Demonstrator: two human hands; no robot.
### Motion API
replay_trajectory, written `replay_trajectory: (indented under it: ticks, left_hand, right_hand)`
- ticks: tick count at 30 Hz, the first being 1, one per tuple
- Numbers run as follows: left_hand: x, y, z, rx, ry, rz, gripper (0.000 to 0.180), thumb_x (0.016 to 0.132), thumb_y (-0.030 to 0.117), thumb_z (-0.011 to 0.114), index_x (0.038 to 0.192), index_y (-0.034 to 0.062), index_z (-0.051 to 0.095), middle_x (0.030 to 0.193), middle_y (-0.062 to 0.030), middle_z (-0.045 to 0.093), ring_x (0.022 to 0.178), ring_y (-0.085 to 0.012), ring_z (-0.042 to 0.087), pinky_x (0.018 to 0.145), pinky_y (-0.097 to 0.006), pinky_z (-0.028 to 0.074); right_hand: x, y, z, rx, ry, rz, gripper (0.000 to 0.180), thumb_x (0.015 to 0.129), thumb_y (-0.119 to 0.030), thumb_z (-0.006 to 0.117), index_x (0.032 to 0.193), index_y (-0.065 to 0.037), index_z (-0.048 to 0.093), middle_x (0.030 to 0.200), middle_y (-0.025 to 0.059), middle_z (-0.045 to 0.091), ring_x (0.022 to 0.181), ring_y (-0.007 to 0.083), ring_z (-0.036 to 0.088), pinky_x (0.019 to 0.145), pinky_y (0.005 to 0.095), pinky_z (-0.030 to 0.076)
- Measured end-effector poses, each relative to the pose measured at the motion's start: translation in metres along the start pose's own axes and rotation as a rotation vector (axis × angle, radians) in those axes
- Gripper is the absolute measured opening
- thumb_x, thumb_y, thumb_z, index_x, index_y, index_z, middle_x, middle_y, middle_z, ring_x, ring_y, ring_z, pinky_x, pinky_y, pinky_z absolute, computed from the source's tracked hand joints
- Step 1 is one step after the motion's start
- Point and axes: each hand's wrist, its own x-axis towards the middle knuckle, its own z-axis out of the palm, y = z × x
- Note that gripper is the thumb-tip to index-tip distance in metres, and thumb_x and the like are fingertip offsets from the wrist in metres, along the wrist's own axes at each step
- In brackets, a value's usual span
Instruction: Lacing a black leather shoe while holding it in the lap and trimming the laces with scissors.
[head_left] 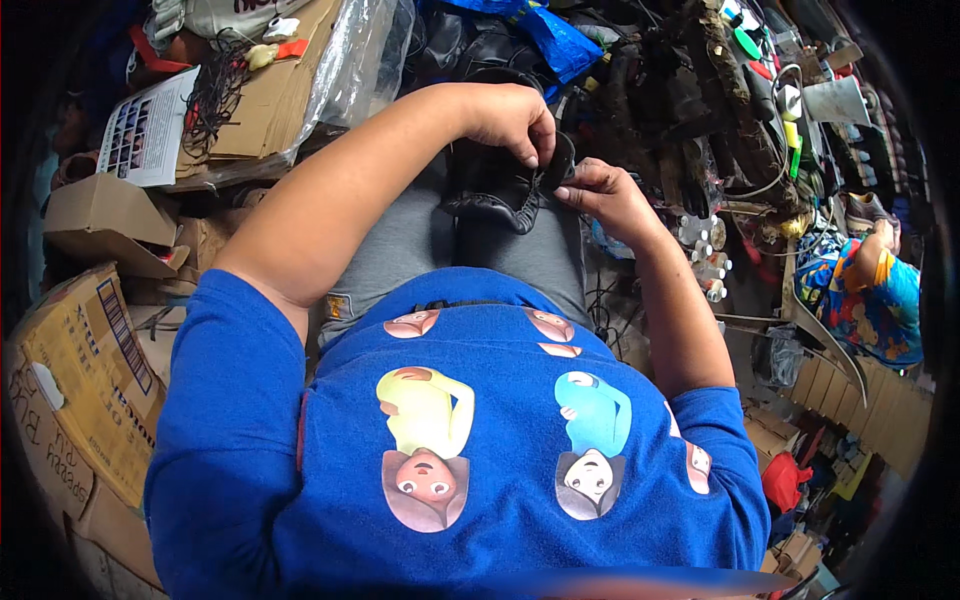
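Observation:
A black leather shoe (490,185) lies on my lap, over grey trousers. My left hand (515,118) curls over its far end and pinches the rim between thumb and fingers. My right hand (605,195) grips the same rim from the right side, fingers closed on the edge. Both hands meet at the shoe's opening. My blue printed shirt fills the lower part of the view.
Cardboard boxes (85,380) stack at my left. Flattened cardboard and clear plastic (340,70) lie at the upper left. A cluttered bench with tools and bottles (745,110) runs along the right. Another person in a colourful shirt (875,290) sits at the far right.

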Motion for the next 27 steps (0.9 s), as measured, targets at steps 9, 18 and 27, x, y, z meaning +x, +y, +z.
replay_trajectory:
  ticks: [9,18,27]
  left_hand:
    - [0.000,-0.007,0.003,-0.068,-0.014,0.002,0.021,0.072,0.006,0.070,0.093,0.0024,0.069,0.086,-0.0063,0.069,0.081,-0.0144,0.063,0.079,-0.029,0.049]
    - [-0.004,-0.007,0.006,-0.095,0.033,0.001,0.022,0.072,0.006,0.070,0.094,0.0027,0.070,0.086,-0.0061,0.069,0.082,-0.0138,0.063,0.080,-0.028,0.048]
    - [-0.007,-0.009,0.009,-0.135,0.052,0.069,0.023,0.071,0.006,0.070,0.094,0.0036,0.070,0.087,-0.0061,0.070,0.082,-0.0142,0.063,0.081,-0.028,0.048]
  right_hand:
    - [-0.002,-0.015,0.007,-0.015,0.061,-0.018,0.015,0.079,-0.008,0.072,0.091,0.000,0.069,0.088,0.0017,0.058,0.080,0.0099,0.057,0.071,0.0258,0.046]
    - [0.004,-0.013,0.003,-0.052,0.039,0.069,0.012,0.079,-0.008,0.071,0.088,0.001,0.068,0.079,-0.0017,0.058,0.076,0.0065,0.055,0.068,0.0241,0.046]
    - [0.012,0.013,0.003,0.151,0.018,0.072,0.013,0.079,-0.010,0.073,0.086,-0.002,0.066,0.075,-0.0043,0.061,0.071,0.0042,0.052,0.066,0.0212,0.042]
